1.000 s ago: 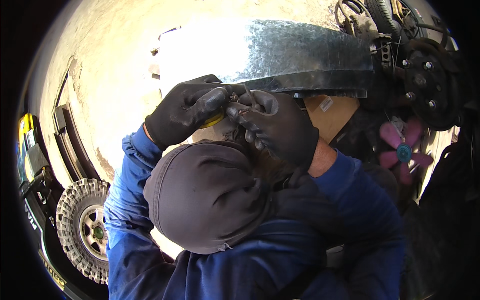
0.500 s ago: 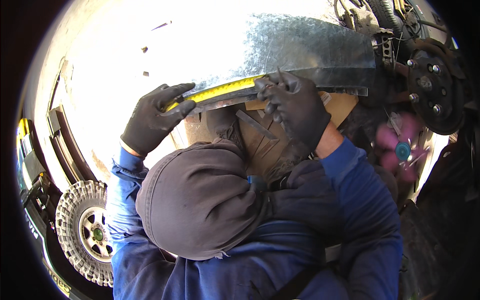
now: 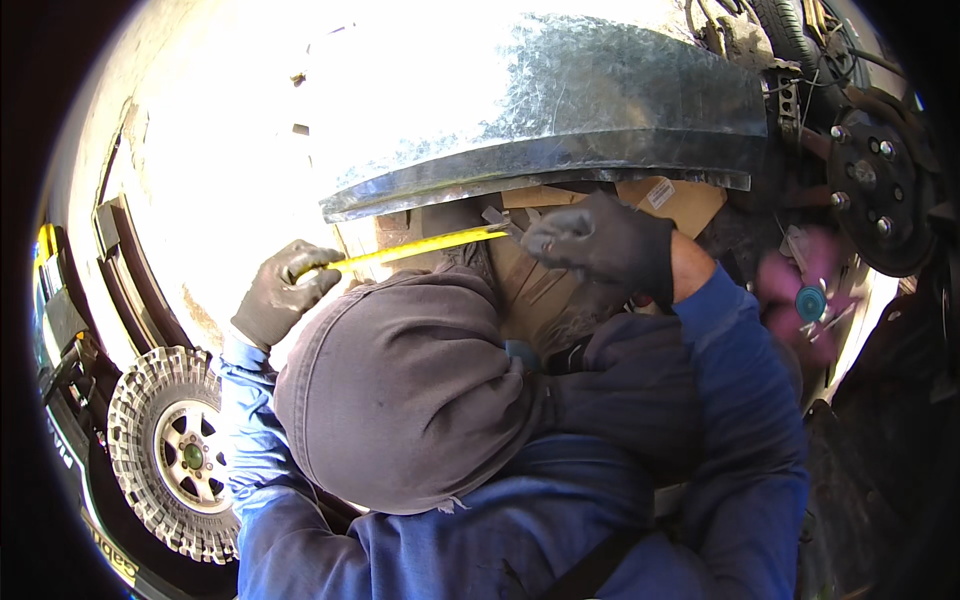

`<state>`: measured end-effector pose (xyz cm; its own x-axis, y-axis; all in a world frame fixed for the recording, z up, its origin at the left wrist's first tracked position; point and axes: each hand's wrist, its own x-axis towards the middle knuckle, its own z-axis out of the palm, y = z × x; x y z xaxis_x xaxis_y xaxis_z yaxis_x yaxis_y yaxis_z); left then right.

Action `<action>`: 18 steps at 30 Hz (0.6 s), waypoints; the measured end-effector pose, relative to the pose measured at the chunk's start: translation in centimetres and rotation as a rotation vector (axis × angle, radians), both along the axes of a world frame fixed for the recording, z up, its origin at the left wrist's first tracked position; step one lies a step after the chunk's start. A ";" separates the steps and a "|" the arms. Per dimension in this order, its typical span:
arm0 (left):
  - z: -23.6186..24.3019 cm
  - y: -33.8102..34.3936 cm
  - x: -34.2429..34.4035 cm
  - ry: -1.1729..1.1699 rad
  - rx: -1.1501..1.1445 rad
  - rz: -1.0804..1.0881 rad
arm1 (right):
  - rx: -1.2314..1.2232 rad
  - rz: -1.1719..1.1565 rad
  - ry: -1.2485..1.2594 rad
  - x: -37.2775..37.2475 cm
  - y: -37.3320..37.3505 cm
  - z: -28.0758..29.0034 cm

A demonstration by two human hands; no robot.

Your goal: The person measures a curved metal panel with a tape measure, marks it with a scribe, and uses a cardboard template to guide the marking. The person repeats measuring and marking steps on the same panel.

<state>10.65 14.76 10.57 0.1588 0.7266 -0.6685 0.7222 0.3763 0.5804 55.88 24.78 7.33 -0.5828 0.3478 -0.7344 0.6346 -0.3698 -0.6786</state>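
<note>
My left hand [image 3: 283, 293], in a black glove, is closed around one end of a yellow tape measure [image 3: 415, 246]. The extended blade reaches rightward, and its far tip stops just short of my right hand [image 3: 605, 248]. That gloved hand is closed, its fingers curled and slightly blurred; what they may hold is hidden. Beyond both hands lies a grey sheet metal panel [image 3: 600, 95] with a bent near edge. Tape and panel are apart, the tape lying nearer to me.
Cardboard [image 3: 690, 205] and metal strips show beneath the panel's near edge. To the right are a wheel hub [image 3: 865, 175] with studs and a blurred pink fan [image 3: 810, 300]. A knobbly off-road tyre [image 3: 150, 470] stands at left, below dark metal rails [image 3: 145, 280].
The tape has come off the panel's edge and moved nearer to me. Both hands have drawn back, and the right has let go of the tape's far end.
</note>
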 end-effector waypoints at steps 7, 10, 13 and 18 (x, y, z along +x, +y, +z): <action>-9.7 -6.7 1.1 0.247 -0.166 -0.139 | 0.344 0.399 -0.649 3.3 -3.6 -10.5; -14.1 -8.5 2.9 0.331 -0.091 -0.137 | 0.569 0.334 -0.697 5.0 -4.4 -13.5; -17.1 -9.5 4.5 0.402 -0.049 -0.128 | 0.730 0.309 -0.682 5.0 -5.2 -16.6; -19.0 -10.6 5.4 0.461 -0.021 -0.111 | 0.895 0.314 -0.631 3.1 -6.2 -21.9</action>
<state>16.09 4.17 -8.39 -0.0824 0.7073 -0.7021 0.9393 0.2905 0.1824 59.02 18.63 -14.56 -0.3507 0.7986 -0.4891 0.9356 0.3217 -0.1456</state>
